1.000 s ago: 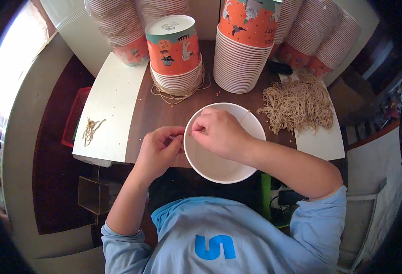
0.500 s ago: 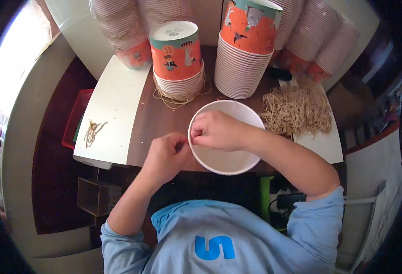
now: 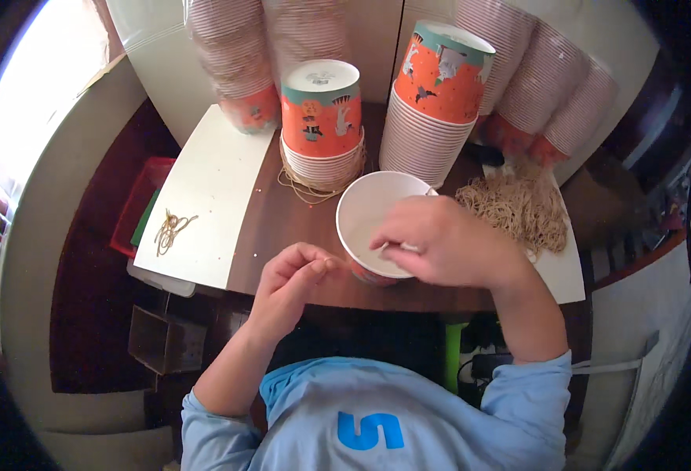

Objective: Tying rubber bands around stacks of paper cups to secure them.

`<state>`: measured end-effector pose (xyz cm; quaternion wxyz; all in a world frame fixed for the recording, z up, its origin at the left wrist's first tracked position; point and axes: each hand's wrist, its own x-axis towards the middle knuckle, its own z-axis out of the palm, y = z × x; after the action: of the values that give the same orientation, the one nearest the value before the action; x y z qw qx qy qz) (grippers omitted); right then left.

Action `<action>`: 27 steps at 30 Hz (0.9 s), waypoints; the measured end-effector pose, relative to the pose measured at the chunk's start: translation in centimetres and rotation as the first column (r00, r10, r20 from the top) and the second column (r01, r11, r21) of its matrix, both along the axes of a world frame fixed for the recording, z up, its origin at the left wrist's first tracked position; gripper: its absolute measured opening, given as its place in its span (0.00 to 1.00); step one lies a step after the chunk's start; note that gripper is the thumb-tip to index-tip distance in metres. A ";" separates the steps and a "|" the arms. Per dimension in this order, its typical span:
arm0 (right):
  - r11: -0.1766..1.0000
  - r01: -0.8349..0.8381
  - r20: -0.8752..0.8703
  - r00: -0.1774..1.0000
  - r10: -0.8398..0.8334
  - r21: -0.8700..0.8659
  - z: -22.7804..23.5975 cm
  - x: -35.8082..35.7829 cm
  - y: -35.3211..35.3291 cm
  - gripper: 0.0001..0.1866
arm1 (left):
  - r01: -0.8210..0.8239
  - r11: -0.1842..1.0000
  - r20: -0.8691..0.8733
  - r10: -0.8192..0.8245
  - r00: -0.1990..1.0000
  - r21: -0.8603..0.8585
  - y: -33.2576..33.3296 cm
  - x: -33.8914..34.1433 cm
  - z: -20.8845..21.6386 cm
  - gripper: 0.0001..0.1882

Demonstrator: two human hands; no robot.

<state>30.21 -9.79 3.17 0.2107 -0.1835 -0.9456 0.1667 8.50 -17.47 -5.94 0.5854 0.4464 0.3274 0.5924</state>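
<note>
A white-lined paper bucket (image 3: 365,204) stands on the brown table in front of me, its mouth tilted toward me and a bit of orange outer wall showing below. Just left of it, my left hand (image 3: 286,282) is closed in a pinch on what looks like the tan end of a cord (image 3: 330,261). Over the bucket's mouth and right rim hovers my right hand (image 3: 451,243). Its fingers are loosely bent and apart, with nothing visible between them. A short tan cord end (image 3: 432,191) pokes up at the bucket's far right rim.
Behind stand two upside-down stacks of orange paper buckets, a shorter one (image 3: 322,125) with cords looped round its base and a taller one (image 3: 432,118). Bagged bucket stacks (image 3: 231,55) line the back. A cord heap (image 3: 522,208) lies right; a few loose cords (image 3: 174,230) lie left.
My right hand has come up out of the bucket and moved right, its fingers loosening. My left hand has dropped slightly away from the rim. The view has shifted a little.
</note>
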 end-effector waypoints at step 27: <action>0.994 0.095 -0.146 0.984 -0.102 -0.055 -6.7 -2.1 -1.8 0.07 | 0.216 0.974 0.005 -0.216 0.976 -0.071 0.5 -0.7 -1.8 0.04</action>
<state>28.11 -11.54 -3.55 0.2840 -0.2222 -0.9128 0.1918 7.82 -16.98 -7.70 0.6615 0.4589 0.2985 0.5126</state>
